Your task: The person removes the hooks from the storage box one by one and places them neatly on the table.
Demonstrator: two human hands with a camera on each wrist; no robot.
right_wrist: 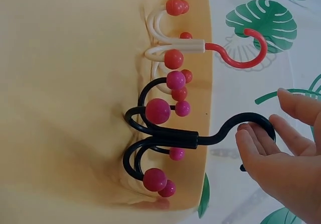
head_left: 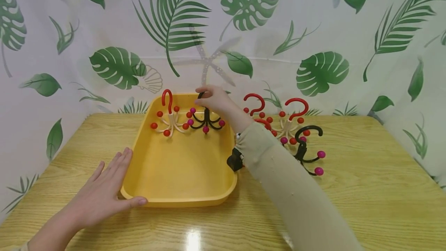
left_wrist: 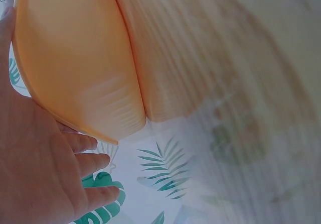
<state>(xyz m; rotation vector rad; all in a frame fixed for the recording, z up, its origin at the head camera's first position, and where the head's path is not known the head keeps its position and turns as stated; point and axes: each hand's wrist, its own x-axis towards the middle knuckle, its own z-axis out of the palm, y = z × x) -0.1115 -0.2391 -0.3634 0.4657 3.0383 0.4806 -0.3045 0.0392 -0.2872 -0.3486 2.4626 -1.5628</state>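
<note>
A black claw hanger [head_left: 206,118] with magenta ball tips stands upright in the back right of the yellow tray [head_left: 181,165]. My right hand [head_left: 214,98] is at its top hook, with the hook between the fingers in the right wrist view. Just left of it in the tray is a white claw hanger [head_left: 170,121] with a red hook and red balls. My left hand [head_left: 104,195] lies against the tray's front left corner, fingers straight along the left side and thumb at the front rim.
Right of the tray, partly behind my right sleeve [head_left: 289,181], several more hangers stand on the wooden table: white ones [head_left: 287,127] with red hooks and a black one [head_left: 301,152] with magenta balls. A leaf-print covering [head_left: 261,42] hangs behind the table.
</note>
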